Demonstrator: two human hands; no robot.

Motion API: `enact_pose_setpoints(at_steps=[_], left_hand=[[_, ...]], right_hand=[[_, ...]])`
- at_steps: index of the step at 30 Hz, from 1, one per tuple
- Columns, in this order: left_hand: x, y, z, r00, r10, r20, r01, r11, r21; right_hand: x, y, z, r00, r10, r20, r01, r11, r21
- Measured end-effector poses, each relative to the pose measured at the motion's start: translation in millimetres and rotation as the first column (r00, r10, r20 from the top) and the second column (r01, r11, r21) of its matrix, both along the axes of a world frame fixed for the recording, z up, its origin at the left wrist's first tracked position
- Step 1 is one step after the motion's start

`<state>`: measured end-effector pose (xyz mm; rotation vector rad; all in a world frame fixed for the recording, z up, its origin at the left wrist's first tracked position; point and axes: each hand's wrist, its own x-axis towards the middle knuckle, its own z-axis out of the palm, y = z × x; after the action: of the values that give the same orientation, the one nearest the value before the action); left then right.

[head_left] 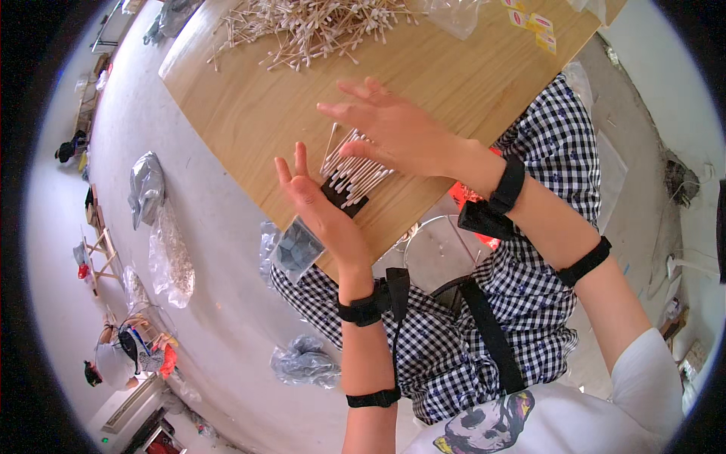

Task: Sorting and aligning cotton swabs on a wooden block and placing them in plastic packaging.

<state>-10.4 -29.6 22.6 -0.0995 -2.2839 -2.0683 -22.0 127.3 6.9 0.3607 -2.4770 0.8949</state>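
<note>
A row of cotton swabs (361, 175) lies side by side near the table's front corner, partly over a flat black piece (346, 198). My right hand (404, 132) hovers over their far right side, fingers stretched out and apart, its palm hiding some of the stick ends. At the left of the row, my left hand (318, 208) is on edge with fingers raised and spread. Neither hand grips anything. Whether the fingers touch the swabs is hard to tell. Farther back on the table sits a large loose heap of cotton swabs (325, 26).
Beside my left wrist, a clear bag with dark grey pieces (297, 248) sits at the wooden table's edge (249, 159). Small yellow-and-red packets (533, 23) and a clear plastic bag (456, 15) lie at the far right. Filled plastic bags (170, 257) stand on the floor, left.
</note>
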Motion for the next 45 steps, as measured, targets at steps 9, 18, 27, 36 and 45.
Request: enact_pose_setpoints(at_steps=[9, 18, 27, 36, 45], left_hand=[[3, -3, 1, 0.994, 0.077, 0.074, -0.093, 0.963, 0.252], [-2, 12, -4, 0.999, 0.01, 0.048, -0.027, 0.928, 0.372], [-1, 23, -7, 0.997, 0.061, 0.049, -0.074, 0.934, 0.35], [8, 25, -9, 0.995, 0.097, 0.022, -0.098, 0.906, 0.412], [15, 23, -1, 0.917, -0.347, -0.194, -0.004, 0.479, -0.878]], right_hand=[[16, -8, 0, 0.973, 0.093, 0.211, 0.048, 0.814, -0.579], [20, -31, 2, 0.967, 0.2, 0.161, 0.067, 0.409, -0.91], [13, -28, -1, 0.925, 0.327, 0.192, 0.026, 0.45, -0.893], [17, -28, -12, 0.971, 0.183, 0.154, 0.09, 0.319, -0.944], [17, -6, 2, 0.979, 0.15, 0.137, 0.072, 0.372, -0.925]])
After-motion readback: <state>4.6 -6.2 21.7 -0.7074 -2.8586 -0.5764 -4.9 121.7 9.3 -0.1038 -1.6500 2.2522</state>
